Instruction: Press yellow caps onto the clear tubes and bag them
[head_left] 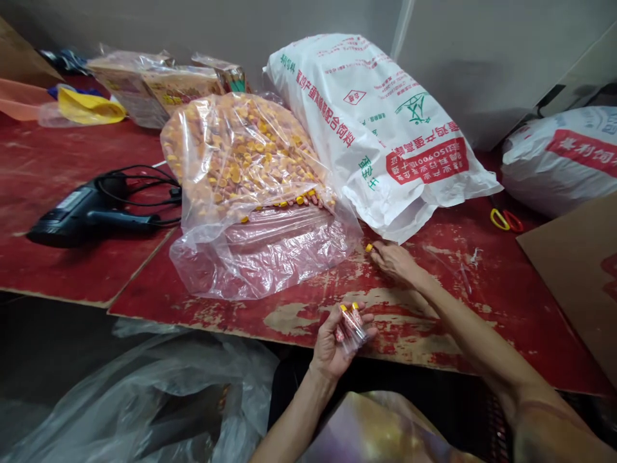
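Note:
My left hand (332,341), palm up near the table's front edge, has its fingers curled around a few small clear tubes (355,326) with yellow caps and red-and-white patterned sides. Farther forward, my right hand (396,262) rests low over the table, its fingertips closed on another yellow-capped tube (369,248); most of that tube is hidden by the fingers. Left of it lies a large clear plastic bag (260,257), full of similar yellow-capped tubes (241,154), with its mouth facing me. A white woven sack (332,96) with red and green print leans behind my right hand.
On the left of the worn red table (72,270) lies a dark heat gun (91,215) with a coiled cord. Wrapped boxes (183,87) stand at the back. Scissors (506,220), another sack (569,161) and cardboard (578,257) are at right. Clear plastic sheeting (120,399) hangs below the front edge.

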Tool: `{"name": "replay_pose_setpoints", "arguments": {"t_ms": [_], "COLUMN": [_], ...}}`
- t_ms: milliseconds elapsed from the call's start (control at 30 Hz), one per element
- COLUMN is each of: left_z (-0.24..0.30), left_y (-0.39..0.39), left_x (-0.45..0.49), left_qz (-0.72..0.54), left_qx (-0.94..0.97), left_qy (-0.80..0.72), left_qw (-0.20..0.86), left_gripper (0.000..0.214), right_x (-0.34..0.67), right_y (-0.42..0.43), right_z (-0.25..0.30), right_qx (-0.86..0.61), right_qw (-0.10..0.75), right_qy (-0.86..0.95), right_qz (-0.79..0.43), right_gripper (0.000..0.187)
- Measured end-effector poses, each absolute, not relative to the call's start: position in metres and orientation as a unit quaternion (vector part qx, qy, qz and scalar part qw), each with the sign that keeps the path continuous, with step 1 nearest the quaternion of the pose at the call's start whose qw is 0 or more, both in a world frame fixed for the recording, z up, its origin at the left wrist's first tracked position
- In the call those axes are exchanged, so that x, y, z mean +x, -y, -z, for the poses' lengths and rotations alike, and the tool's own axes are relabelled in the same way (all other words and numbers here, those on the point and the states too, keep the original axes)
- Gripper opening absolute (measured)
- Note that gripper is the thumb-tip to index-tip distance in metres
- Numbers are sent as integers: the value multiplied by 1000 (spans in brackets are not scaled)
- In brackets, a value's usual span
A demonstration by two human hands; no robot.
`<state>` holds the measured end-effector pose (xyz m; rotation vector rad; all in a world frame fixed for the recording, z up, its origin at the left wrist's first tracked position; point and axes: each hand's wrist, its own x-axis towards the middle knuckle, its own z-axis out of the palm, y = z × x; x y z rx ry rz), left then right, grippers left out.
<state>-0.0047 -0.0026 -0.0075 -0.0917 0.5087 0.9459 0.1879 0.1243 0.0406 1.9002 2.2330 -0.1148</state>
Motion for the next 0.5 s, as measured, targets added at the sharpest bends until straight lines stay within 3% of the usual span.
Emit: {"name": "replay_pose_setpoints", "arguments": {"t_ms": [233,400,500], "left_z": [0,-2,0], "left_y": [-4,-2,0], "left_x": [1,9,10], "left_qz": [-422,-448,-468], "left_qx": [-50,-46,-50], "left_qy": [-244,-223,-197], "left_qw": [872,865,860], "left_gripper": [15,18,22], "right_x": [174,172,172], "right_y": [-111,-109,-91], "right_z": [-64,-54,-47], "right_qx": [588,581,611], "right_qw": [274,288,229], "right_qy": [-756,-759,-756], "right_qz": [88,50,57], "right_gripper": [33,34,32]}}
